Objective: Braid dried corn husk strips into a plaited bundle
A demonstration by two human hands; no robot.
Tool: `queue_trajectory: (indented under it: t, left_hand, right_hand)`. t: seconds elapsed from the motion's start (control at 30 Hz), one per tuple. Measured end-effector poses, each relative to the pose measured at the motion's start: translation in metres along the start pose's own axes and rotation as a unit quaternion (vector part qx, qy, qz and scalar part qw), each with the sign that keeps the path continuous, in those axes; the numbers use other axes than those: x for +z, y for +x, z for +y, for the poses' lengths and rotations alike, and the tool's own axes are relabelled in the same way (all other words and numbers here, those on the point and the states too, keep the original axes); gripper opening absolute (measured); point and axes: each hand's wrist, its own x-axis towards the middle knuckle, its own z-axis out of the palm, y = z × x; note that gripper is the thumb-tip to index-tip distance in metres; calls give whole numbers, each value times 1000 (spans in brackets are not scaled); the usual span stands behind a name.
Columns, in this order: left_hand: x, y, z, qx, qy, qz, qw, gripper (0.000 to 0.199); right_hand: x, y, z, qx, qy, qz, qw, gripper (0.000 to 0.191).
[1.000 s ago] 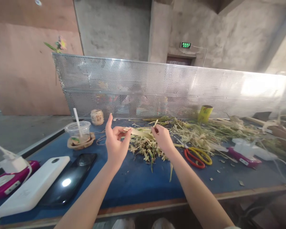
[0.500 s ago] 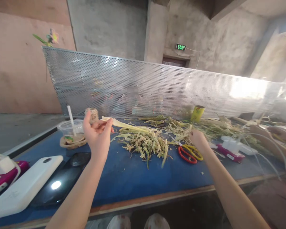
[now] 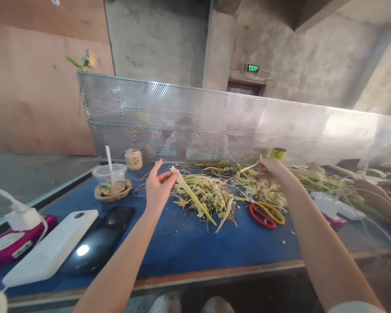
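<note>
In my left hand (image 3: 159, 189) a long pale yellow-green strip of dried leaf (image 3: 195, 198) is pinched between thumb and fingers. It slants down to the right, over a heap of dried plant scraps (image 3: 217, 195). Farther to the right, my right hand (image 3: 272, 167) is closed at the back of the table, with a thin pale strip (image 3: 248, 168) showing at its fingertips. Its fingers are slightly blurred. Below it lie scissors (image 3: 254, 204) with one red and one yellow handle loop. A yellow-green cylinder (image 3: 278, 153) stands just behind the right hand.
At left on the blue table (image 3: 169, 256) are a lidded plastic cup (image 3: 109, 171) with a straw, a twine-wrapped roll (image 3: 133, 159), a black phone (image 3: 99, 243), a white power bank (image 3: 52, 248) and a magenta power strip (image 3: 22, 243). Perforated metal panels (image 3: 182, 113) stand behind. Another person's arm (image 3: 381, 198) is at right.
My left hand has moved right relative to the cup, and its leaf strip now slants more steeply downward. My right hand has reached farther back, and a pale strip shows at its fingers.
</note>
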Motion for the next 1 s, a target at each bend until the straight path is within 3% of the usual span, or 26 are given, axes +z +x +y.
queue_trajectory:
  t: [0.13, 0.2, 0.3, 0.4, 0.47, 0.57, 0.7, 0.8, 0.9, 1.0]
  left_hand:
    - [5, -6, 4, -4, 36, -33, 999, 72]
    - [9, -10, 4, -3, 50, -62, 997, 69]
    - [13, -16, 2, 5, 61, -111, 992, 67]
    - [13, -19, -1, 19, 78, -144, 986, 64]
    - [12, -20, -2, 34, 84, -160, 983, 65]
    - [10, -20, -5, 50, 85, -176, 979, 66]
    - [7, -20, -4, 64, 95, -182, 977, 69]
    - [5, -19, 0, 111, 145, -144, 973, 71]
    - [1, -17, 5, 174, 234, -116, 949, 75]
    - [-4, -15, 9, 211, 294, -112, 925, 80]
  right_hand:
    - [36, -17, -2, -1, -54, -57, 997, 29]
    - [58, -28, -8, -15, -89, -44, 995, 28]
    - [81, -44, -32, -79, -114, 1, 990, 29]
    - [93, -59, -68, -188, -106, -18, 976, 28]
    - [99, -67, -89, -282, -124, -33, 951, 28]
    - [103, -73, -109, -368, -168, -14, 914, 24]
    - [100, -71, -120, -414, -206, -14, 886, 18]
    - [96, -70, -125, -434, -218, -16, 874, 20]
    - [94, -72, -135, -449, -258, -21, 856, 23]
    - [94, -76, -148, -467, -340, -4, 816, 21]
